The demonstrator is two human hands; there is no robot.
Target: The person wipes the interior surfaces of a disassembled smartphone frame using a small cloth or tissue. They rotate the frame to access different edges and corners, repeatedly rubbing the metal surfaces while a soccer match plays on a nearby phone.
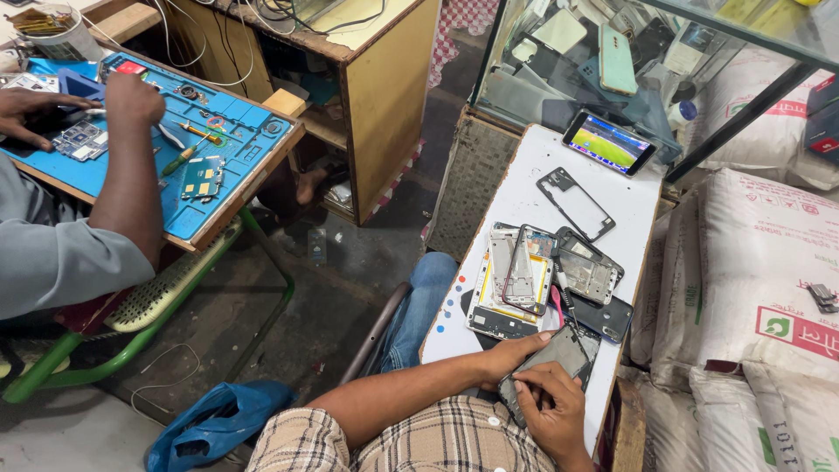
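Both hands grip a dark phone (pixel 549 363) at the near end of the white desk (pixel 524 188): left hand (pixel 505 357) steadies its side, right hand (pixel 551 404) presses its face. Just beyond the phone lies a pile of phone frames (pixel 542 275).

I take the pile of phone parts (pixel 542 284) as my mark. Beyond it the white desk (pixel 524 188) lies mostly bare, save an empty phone frame (pixel 574 203) and, at the far edge, a lit phone (pixel 609 142). Left of the pile runs a narrow bare strip along the desk edge. Right of it the sacks (pixel 760 288) crowd close. My hands (pixel 546 398) and their phone fill the near end.
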